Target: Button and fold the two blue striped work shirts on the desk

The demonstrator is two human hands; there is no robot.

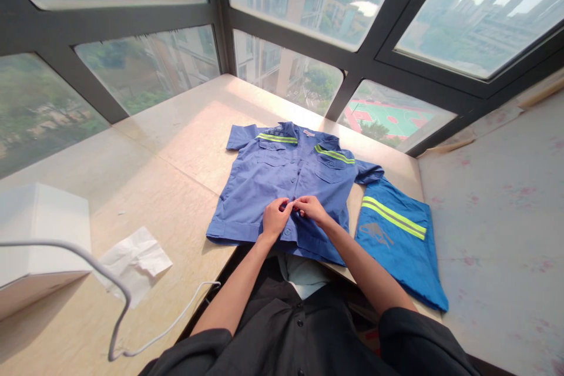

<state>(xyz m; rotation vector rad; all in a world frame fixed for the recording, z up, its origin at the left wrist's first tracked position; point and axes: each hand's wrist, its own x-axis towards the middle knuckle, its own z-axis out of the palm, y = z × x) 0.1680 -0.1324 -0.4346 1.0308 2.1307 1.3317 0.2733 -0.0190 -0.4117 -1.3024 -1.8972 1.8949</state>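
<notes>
A blue short-sleeved work shirt [255, 182] with yellow-green reflective strips lies spread on the table, its collar toward the windows. My left hand [276, 216] pinches the front placket in the lower middle of the shirt. Close beside it, my right hand [311, 210] pinches the same spot, the fingertips of both hands nearly meeting. The button or buttonhole between them is hidden by the fingers. One button [288, 232] shows just below the hands, and others show higher up the front.
A folded brighter blue garment [396, 247] with a reflective strip lies on the right, partly under the shirt's sleeve. On the left are a white box [44, 235], crumpled white paper [138, 261] and a grey cable [118, 323]. Windows [291, 64] border the table [176, 188].
</notes>
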